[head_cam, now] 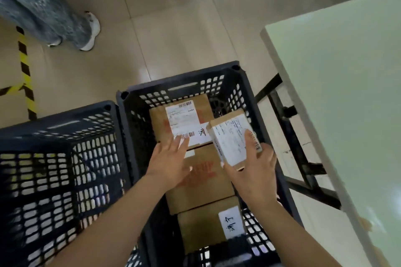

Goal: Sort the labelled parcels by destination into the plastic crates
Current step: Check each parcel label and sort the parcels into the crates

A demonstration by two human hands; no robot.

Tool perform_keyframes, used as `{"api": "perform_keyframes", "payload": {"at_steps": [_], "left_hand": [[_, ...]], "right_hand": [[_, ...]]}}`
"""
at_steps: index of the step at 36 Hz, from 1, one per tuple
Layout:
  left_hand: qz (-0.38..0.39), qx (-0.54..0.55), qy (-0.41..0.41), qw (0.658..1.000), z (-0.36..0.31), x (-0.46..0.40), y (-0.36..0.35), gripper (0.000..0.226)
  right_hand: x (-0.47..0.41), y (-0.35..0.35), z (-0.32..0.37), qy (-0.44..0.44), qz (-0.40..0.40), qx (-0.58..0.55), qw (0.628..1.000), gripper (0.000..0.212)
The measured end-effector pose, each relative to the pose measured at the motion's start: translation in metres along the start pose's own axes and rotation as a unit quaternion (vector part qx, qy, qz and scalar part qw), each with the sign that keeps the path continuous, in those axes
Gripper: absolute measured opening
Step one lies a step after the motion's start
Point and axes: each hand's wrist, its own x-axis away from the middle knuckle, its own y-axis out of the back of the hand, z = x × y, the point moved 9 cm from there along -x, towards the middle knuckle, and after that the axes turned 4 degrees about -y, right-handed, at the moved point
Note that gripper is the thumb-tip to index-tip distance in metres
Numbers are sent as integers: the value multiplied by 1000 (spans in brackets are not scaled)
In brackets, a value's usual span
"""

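The right hand [252, 171] pinches a small parcel [233, 141]; left hand [171, 158] fingers spread (idle) beside it; released tilted, it could wedge against the crate [249, 97] wall.

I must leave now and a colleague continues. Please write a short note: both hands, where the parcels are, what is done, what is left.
Left hand: open, fingers straight, over the parcels in the right crate.
Right hand: holds a small labelled parcel above that crate, not yet set down.
Done: three brown parcels lie in the right crate.
Left crate: no parcel visible inside.
Left: place the held parcel.
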Motion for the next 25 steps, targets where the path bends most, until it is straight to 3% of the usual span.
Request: {"api": "perform_keyframes", "payload": {"at_steps": [6, 11, 20, 25], "left_hand": [[1, 2, 34, 999, 4, -37, -39, 79], [49, 20, 79, 995, 14, -34, -78, 84], [55, -29, 79, 995, 20, -29, -79, 96], [69, -22, 83, 994, 19, -27, -82, 102]], "right_hand": [[-23, -38, -13, -4, -2, 4, 1000, 99], [-30, -57, -17, -17, 2, 38, 999, 95], [-47, -70, -9, -62, -60, 43, 995, 84], [-45, -67, -6, -67, -113, 55, 990, 91]]}}
